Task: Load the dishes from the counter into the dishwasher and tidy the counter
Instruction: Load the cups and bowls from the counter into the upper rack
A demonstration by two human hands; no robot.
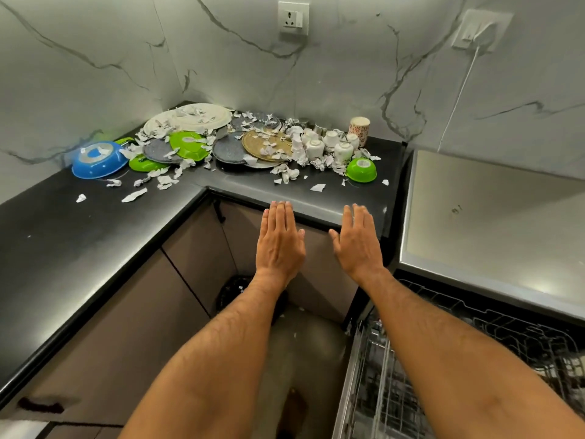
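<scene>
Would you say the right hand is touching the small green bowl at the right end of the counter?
Apart. The head view shows the right hand held flat at the counter's front edge, with bare black counter between its fingertips and the green bowl.

Black L-shaped worktop (95, 217), dishes heaped in its back corner. Blue plastic bowl (96, 160) upside down at the heap's left end. Large cream round plate (190, 118) tilted at the back wall. Green plastic bowls (186, 145), grey speckled plates (228, 150) and a woven tan round tray (264, 144) overlap mid-heap. White ceramic cups (329, 145) inverted toward the right edge; small green bowl (361, 170) upside down just in front of them. Torn paper scraps (164, 180) strewn throughout. Wire dishwasher rack (474, 343) pulled out, lower right.
</scene>
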